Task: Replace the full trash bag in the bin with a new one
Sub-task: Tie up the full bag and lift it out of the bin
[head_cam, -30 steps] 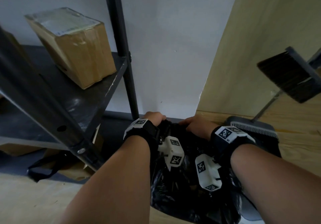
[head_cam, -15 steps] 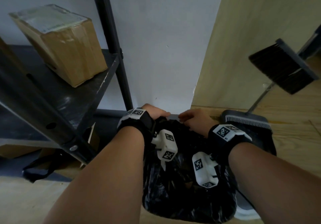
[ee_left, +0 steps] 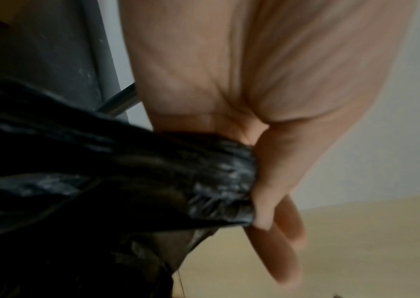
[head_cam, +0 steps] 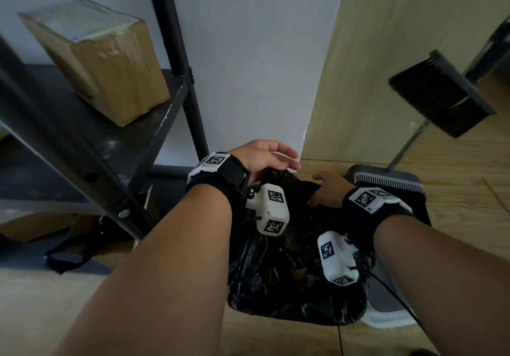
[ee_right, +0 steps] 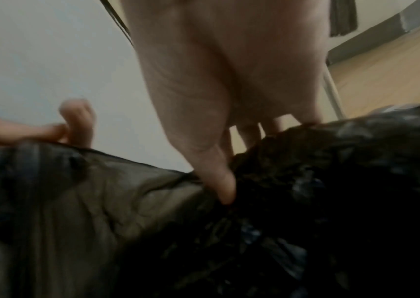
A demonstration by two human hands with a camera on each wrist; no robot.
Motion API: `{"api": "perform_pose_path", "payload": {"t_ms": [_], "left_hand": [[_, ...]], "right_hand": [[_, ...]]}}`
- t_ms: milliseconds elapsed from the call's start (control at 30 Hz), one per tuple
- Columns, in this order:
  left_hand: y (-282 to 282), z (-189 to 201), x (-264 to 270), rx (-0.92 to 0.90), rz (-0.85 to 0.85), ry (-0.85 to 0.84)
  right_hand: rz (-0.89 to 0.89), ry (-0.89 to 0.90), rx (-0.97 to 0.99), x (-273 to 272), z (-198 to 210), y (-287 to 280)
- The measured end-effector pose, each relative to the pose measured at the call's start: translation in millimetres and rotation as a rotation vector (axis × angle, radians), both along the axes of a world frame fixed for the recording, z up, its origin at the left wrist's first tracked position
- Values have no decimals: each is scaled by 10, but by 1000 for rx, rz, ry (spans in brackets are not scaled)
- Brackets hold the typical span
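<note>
Crinkled black plastic trash bag (head_cam: 289, 281): centre of the wooden floor (head_cam: 455, 190), near the white wall; its gathered top pinched by left hand (head_cam: 262, 159) between thumb and straight fingers; right hand (head_cam: 327, 190) at the bag's far right edge, thumb pressed into the plastic, fingers behind a fold; brown cardboard box (head_cam: 102, 60) on black metal shelf (head_cam: 82, 123), far left; grey dustpan (head_cam: 386, 187) just right of bag.

Black trash bag (head_cam: 289, 286); brown cardboard box (head_cam: 110, 60); grey dustpan (head_cam: 386, 187).

Head looks down; wrists close on bag (head_cam: 289, 286).
</note>
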State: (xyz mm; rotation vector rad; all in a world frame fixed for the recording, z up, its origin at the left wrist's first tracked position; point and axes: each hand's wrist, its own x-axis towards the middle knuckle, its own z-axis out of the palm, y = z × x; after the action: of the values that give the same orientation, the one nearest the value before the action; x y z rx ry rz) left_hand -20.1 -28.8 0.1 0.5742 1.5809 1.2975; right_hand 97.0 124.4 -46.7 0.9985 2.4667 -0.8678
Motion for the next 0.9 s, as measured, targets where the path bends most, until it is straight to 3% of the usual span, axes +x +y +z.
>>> {"api": "perform_pose_path", "payload": {"t_ms": [133,200,333,500,567,667,733,800,900], "left_hand": [[-57,13,-37,36,72,-19],[-51,37,-24,34,80,1],[36,128,16,58,59,59],[94,191,46,50,175,107],[64,122,27,-39,251,169],[-31,-18,4,-199,273,254],[-85,-67,46,-235,207,187],[-121,-70,111,-271,96,115],[-134,-41,131,-402,-19,196]], "right_hand": [[-31,-199,175,229,-93,171],[-70,-200,249,275,-103,260],[-191,-47,303,228,-171,395],[-384,201,123,224,-183,512],[-441,158,81,303,-186,539],[-387,0,50,460,-142,462],[-304,-107,-9,510,-188,449],[-181,-242,17,487,-548,697],[-163,-336,84,500,-548,798]]}}
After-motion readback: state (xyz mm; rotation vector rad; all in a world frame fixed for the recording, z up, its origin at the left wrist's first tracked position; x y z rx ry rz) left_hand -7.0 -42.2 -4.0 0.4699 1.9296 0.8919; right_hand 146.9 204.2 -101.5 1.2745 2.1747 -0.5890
